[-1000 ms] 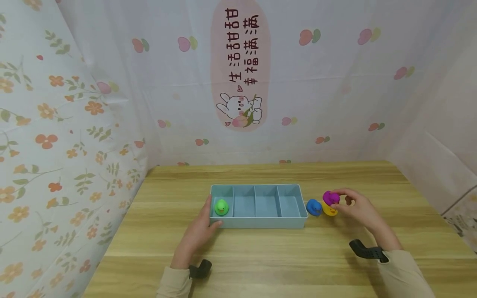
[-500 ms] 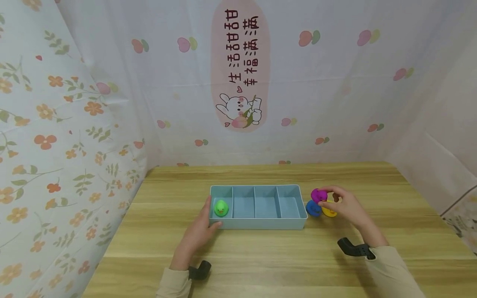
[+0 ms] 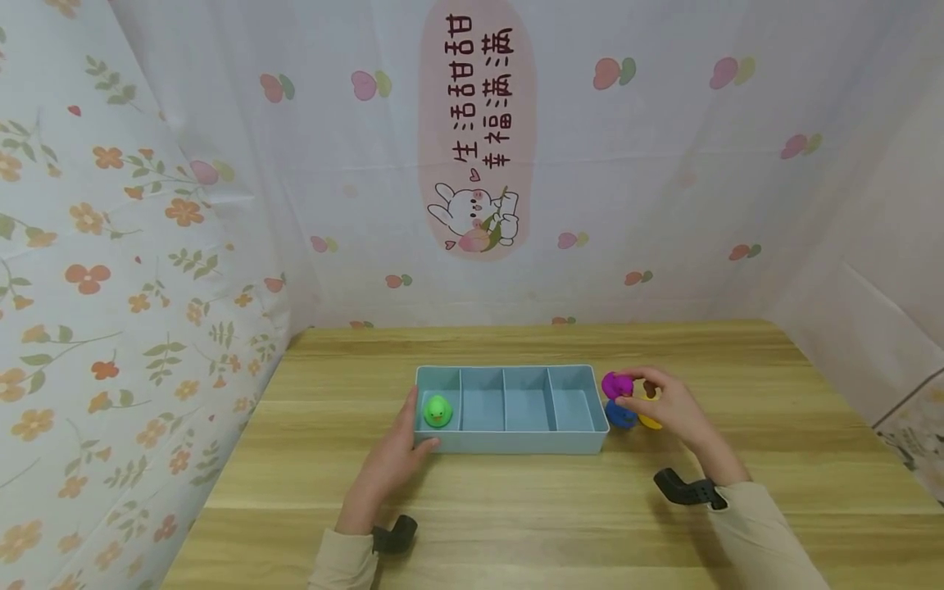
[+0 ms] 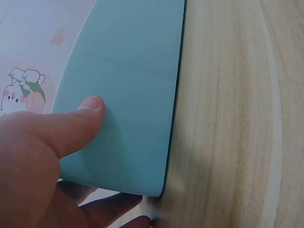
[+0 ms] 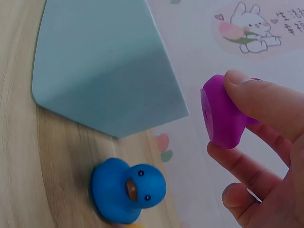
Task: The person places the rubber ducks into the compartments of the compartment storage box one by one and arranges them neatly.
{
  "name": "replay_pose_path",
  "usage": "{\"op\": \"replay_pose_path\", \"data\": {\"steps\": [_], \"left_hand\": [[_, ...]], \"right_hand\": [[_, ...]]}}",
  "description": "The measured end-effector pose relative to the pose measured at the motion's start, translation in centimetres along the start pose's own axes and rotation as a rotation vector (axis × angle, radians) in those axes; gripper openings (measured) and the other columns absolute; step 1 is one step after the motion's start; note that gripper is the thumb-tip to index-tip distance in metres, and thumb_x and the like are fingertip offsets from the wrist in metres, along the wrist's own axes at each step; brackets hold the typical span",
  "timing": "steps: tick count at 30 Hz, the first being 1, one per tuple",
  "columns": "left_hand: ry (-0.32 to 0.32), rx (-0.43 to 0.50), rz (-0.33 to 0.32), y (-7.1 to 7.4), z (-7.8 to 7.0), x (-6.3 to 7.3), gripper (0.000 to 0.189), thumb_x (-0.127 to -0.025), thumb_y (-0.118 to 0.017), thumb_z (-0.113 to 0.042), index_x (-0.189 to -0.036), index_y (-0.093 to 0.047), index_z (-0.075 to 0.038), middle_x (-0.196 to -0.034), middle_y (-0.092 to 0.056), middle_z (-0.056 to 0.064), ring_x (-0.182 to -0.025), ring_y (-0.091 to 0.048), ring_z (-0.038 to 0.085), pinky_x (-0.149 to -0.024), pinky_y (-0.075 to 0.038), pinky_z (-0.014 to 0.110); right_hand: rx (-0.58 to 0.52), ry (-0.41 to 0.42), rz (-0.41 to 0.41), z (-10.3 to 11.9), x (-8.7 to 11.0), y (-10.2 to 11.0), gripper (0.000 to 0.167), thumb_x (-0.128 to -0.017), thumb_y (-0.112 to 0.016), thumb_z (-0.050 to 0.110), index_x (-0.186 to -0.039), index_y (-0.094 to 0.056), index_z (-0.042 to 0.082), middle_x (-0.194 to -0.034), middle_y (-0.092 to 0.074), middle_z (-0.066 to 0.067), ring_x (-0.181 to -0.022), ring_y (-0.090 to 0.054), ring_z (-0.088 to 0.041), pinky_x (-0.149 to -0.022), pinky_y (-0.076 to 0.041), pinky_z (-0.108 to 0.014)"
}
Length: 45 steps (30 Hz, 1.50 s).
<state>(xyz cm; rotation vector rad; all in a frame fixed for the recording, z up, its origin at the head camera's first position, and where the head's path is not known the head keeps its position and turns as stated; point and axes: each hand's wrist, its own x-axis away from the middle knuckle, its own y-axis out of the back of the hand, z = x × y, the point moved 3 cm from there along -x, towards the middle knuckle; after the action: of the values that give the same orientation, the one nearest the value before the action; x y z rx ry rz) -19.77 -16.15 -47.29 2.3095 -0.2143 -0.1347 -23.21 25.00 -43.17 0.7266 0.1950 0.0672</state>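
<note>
My right hand (image 3: 669, 410) pinches a purple rubber duck (image 3: 616, 385) between thumb and fingers, just off the right end of a light blue divided box (image 3: 509, 443). In the right wrist view the purple duck (image 5: 221, 114) is tipped over, its flat base facing the box. Below it a blue rubber duck (image 3: 621, 415) stands on the table by the box. A yellow duck (image 3: 652, 416) is partly hidden behind my right hand. My left hand (image 3: 394, 451) grips the box's left end, thumb (image 4: 88, 116) on the front wall. A green duck (image 3: 438, 411) sits in the leftmost compartment.
Three dividers split the box into compartments in a row. The wooden table (image 3: 531, 516) meets a printed cloth backdrop (image 3: 332, 279) at its far edge. A flowered cloth (image 3: 88, 360) hangs at the left. Each wrist wears a black camera mount (image 3: 394, 534).
My right hand has carried the purple duck left, from over the yellow duck, past the blue one, to beside the box's right end. The left hand and box have stayed in place.
</note>
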Motion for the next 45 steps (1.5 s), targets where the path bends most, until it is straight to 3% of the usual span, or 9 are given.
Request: {"op": "replay_pose_path", "data": {"steps": [14, 24, 33, 45], "left_hand": [[-0.005, -0.003, -0.003, 0.0, 0.1, -0.2, 0.089, -0.093, -0.063, -0.024, -0.154, -0.001, -0.007, -0.156, -0.019, 0.022, -0.140, -0.029, 0.038, -0.113, -0.028, 0.052], [-0.002, 0.004, 0.004, 0.1, -0.1, -0.1, 0.088, -0.093, -0.063, -0.024, -0.154, -0.002, -0.005, -0.156, -0.018, 0.023, -0.140, -0.028, 0.038, -0.113, -0.028, 0.052], [0.000, -0.003, 0.007, 0.2, -0.1, -0.2, 0.089, -0.093, -0.063, -0.024, -0.154, -0.001, -0.006, -0.156, -0.018, 0.023, -0.140, -0.028, 0.038, -0.113, -0.028, 0.052], [0.004, -0.007, 0.001, 0.1, 0.1, -0.1, 0.087, -0.093, -0.063, -0.024, -0.153, -0.003, -0.004, -0.156, -0.019, 0.022, -0.140, -0.028, 0.038, -0.113, -0.028, 0.052]], "right_hand": [[-0.043, 0.019, 0.027, 1.3, -1.0, -1.3, 0.038, -0.081, -0.077, 0.022, -0.113, -0.065, 0.005, -0.090, -0.051, -0.014, -0.080, -0.039, -0.019, -0.057, -0.030, -0.025], [-0.074, -0.011, 0.032, 2.0, -1.3, -1.8, 0.042, -0.081, -0.077, 0.028, -0.115, -0.064, 0.007, -0.088, -0.049, -0.012, -0.083, -0.039, -0.021, -0.055, -0.029, -0.025], [-0.098, 0.043, 0.010, 2.4, -1.5, -2.4, 0.037, -0.080, -0.078, 0.018, -0.113, -0.066, 0.005, -0.087, -0.050, -0.012, -0.080, -0.039, -0.018, -0.058, -0.030, -0.025], [-0.107, 0.066, 0.012, 3.3, -1.8, -3.7, 0.035, -0.079, -0.079, 0.018, -0.110, -0.067, 0.005, -0.086, -0.049, -0.012, -0.080, -0.039, -0.020, -0.057, -0.029, -0.024]]}}
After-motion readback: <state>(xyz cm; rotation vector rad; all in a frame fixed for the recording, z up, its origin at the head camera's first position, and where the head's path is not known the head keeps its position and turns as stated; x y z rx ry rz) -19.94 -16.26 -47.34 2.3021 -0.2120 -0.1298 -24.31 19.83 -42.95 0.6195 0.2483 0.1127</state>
